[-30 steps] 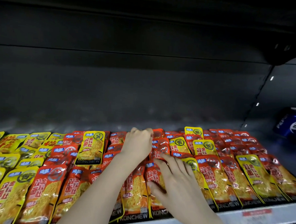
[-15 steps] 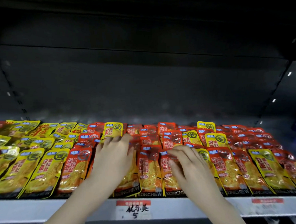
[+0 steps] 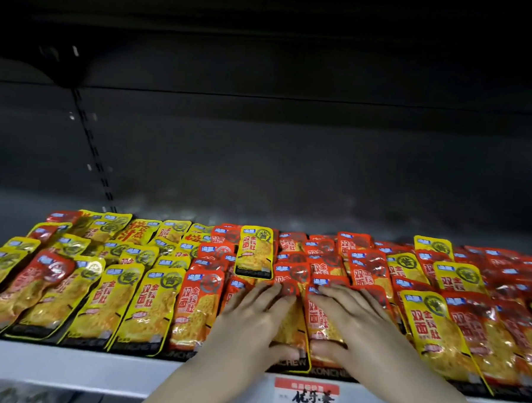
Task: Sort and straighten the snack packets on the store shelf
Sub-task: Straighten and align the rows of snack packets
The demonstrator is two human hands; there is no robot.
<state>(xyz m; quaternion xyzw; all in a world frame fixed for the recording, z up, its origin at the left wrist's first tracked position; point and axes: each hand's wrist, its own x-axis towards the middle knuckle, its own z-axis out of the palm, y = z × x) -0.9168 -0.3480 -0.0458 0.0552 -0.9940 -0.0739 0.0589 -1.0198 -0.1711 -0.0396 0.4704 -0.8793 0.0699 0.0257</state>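
Rows of flat snack packets cover the shelf, mostly yellow packets point(image 3: 148, 306) on the left and red packets point(image 3: 360, 264) on the right, with some mixed in. A yellow packet point(image 3: 255, 251) lies among the red ones at centre back. My left hand point(image 3: 249, 320) lies flat with straight fingers on a front-row red packet point(image 3: 289, 325). My right hand point(image 3: 354, 323) lies flat beside it on the neighbouring red packet point(image 3: 321, 323), thumb at its lower edge. The two hands sit side by side, fingertips nearly touching.
The grey shelf edge point(image 3: 65, 366) runs along the front, with a price label point(image 3: 308, 399) below my hands. A dark back wall and a slotted upright point(image 3: 92, 149) stand behind the packets. The shelf above overhangs.
My left hand has moved right and down from the middle rows to the front row beside my right hand. The view has shifted so more yellow packets show on the left.
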